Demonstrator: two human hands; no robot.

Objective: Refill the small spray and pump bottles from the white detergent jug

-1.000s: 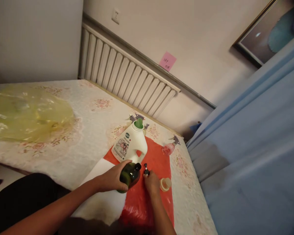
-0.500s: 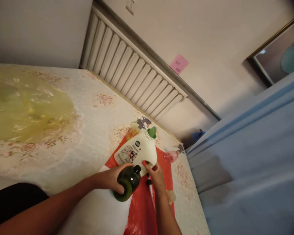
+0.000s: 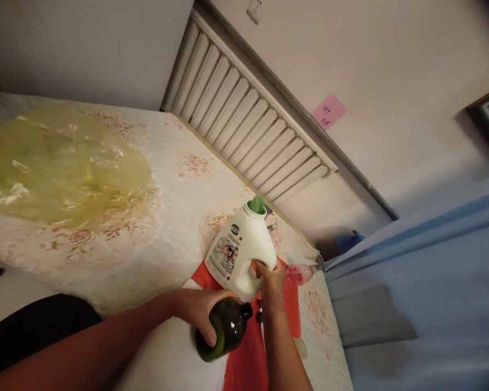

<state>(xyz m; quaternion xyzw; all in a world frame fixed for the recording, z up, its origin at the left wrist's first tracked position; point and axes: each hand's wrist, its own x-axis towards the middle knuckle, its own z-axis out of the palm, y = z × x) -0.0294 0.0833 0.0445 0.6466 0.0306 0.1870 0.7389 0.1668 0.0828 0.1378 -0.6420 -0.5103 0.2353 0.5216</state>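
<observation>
My left hand (image 3: 201,317) is wrapped round a dark green bottle (image 3: 224,328), which is tilted with its uncapped neck to the right. With my right hand (image 3: 271,279) I grip the handle of a white detergent jug (image 3: 248,241). The jug's mouth is open, with a green pour spout (image 3: 256,204) showing in it, and its printed label faces me. Its base is close above the green bottle. Under both lies a red sheet (image 3: 244,364), and a black-and-white pump top (image 3: 261,317) rests on it, partly hidden by my right forearm.
A pink spray bottle (image 3: 299,274) lies right of the jug. At the left is a yellow plastic bag (image 3: 65,168) on the flowered tablecloth (image 3: 175,201). Behind stands a radiator (image 3: 248,108); a blue curtain (image 3: 424,293) hangs at the right.
My right hand has lifted the jug and now holds its handle more fully. The jug hides the spray bottle behind it. The green bottle sits lower in view, and the view has shifted.
</observation>
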